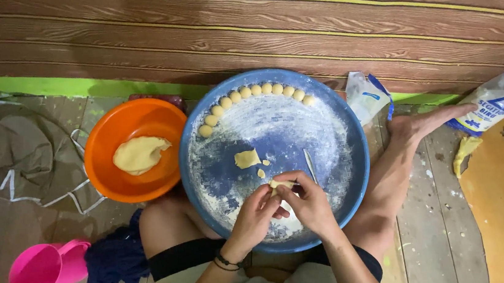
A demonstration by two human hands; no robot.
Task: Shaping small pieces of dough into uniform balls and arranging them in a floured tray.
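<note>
While sitting cross-legged on the floor, left hand and right hand are both pinching one small pale dough piece between fingertips, fingers narrow, its long axis running left-right between them, over the near part of the round blue floured tray; a flat dough scrap is lying just beyond, nearer the left hand.

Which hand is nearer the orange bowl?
Left. The left hand is just right of the orange bowl, over the blue tray. The right hand is farther right, meeting the left on a dough piece.
</note>
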